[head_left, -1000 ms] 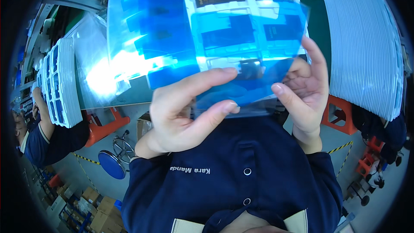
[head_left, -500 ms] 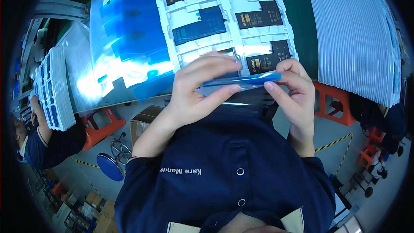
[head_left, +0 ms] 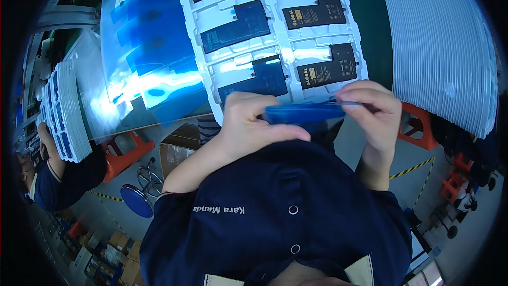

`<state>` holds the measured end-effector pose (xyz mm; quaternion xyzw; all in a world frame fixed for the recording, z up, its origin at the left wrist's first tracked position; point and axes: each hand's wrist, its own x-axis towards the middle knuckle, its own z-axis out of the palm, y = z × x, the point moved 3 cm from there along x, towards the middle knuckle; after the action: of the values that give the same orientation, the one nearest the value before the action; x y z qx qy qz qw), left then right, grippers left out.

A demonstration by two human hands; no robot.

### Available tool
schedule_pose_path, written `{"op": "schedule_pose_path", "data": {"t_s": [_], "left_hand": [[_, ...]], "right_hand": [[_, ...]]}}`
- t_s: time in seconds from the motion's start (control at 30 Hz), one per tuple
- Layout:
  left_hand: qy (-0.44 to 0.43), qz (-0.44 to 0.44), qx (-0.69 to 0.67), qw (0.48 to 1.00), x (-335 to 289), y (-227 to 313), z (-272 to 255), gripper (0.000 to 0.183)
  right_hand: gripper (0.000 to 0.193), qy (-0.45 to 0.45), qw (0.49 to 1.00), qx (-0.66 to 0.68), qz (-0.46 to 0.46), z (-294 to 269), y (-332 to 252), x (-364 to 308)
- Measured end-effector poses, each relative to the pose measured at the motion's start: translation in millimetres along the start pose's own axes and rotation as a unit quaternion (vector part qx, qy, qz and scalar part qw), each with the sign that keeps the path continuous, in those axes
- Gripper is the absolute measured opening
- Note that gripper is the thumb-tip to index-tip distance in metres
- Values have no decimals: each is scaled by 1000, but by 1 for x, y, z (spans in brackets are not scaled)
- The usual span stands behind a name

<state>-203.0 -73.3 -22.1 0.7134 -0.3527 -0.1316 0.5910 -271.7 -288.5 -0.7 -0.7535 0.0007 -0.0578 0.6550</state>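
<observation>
In front of my chest, a small piece of blue film [head_left: 309, 114] is held between my hands, seen nearly edge-on. My left hand [head_left: 248, 122] has its fingers curled at the left end, with the thumb stretched out below. A pinch of thumb and fingers of my right hand [head_left: 373, 111] grips the right end. Just beyond lies a white plastic tray [head_left: 290, 66] of notched flat batteries. Blue film covers the near-left battery [head_left: 259, 80] and the middle-left battery [head_left: 235, 29]. The near-right battery [head_left: 328, 69] shows a bare black face.
Overlapping blue film sheets [head_left: 159, 47] lie left of the tray on the green-topped table [head_left: 373, 37]. A tall stack of white trays [head_left: 444, 53] stands at the right. Far left, a co-worker [head_left: 47, 180] sits by another tray stack [head_left: 66, 111]. Orange stools [head_left: 127, 153] stand below.
Both hands have drawn slightly nearer to me, and the right has moved rightward. The film has tilted, showing more blue. The near-left battery, mostly hidden before, now shows in the tray.
</observation>
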Motion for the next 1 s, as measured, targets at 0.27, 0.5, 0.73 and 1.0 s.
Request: {"op": "schedule_pose_path", "data": {"t_s": [0.27,0.5,0.73,1.0], "left_hand": [[-152,33,48,987,-8,7,28,21],[-81,157,212,961,2,-1,20,19],[-109,118,238,958,3,-3,23,19],[-142,80,272,948,7,-2,26,17]], "right_hand": [[20,148,986,56,47,-35,32,14],[26,126,989,15,79,-23,52,17],[28,128,988,1,81,-21,51,15],[27,134,988,-5,75,-20,54,15]]}}
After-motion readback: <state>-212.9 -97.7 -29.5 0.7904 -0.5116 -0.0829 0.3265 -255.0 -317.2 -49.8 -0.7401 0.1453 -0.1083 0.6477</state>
